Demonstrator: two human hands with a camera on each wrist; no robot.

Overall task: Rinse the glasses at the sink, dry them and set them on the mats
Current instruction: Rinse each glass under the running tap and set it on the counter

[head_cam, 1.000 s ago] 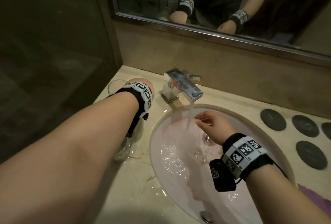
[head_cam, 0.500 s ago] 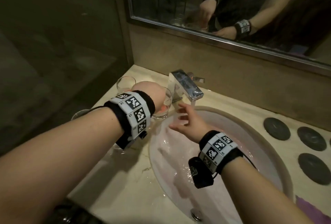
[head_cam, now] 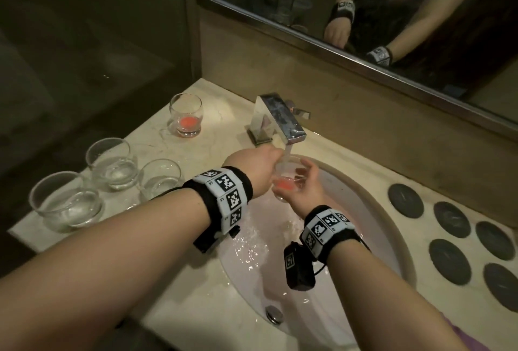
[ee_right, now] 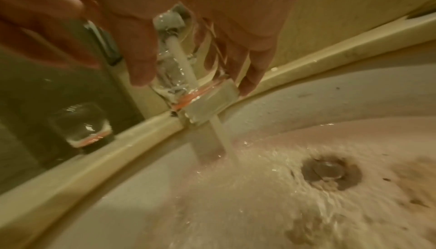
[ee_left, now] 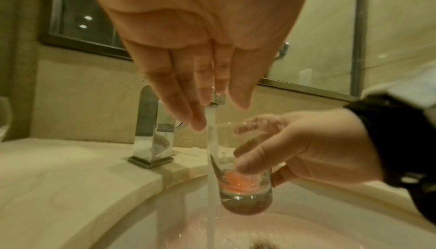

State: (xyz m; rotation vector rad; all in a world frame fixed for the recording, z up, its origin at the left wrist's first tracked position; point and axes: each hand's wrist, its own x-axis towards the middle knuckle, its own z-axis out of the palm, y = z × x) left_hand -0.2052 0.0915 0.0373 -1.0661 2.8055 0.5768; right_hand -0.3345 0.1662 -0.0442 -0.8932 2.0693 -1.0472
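my right hand (ee_left: 313,150) grips the glass (ee_left: 240,171) under the tap (head_cam: 276,119), over the sink (head_cam: 372,202). left hand (ee_left: 200,47) hovers above it, fingers (ee_left: 179,103) straight, holding nothing.

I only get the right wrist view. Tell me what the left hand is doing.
Observer: The left hand holds nothing. Its straight fingers hang beside the stream, just above the glass in the right hand's grip.
Operator: Count the glasses still waiting.
Observer: Four stand on the counter left of the sink: the orange-bottomed glass and three clear glasses.
Operator: Report the mats.
Observer: Dark round mats lie to the right of the sink; none in view bears a glass.
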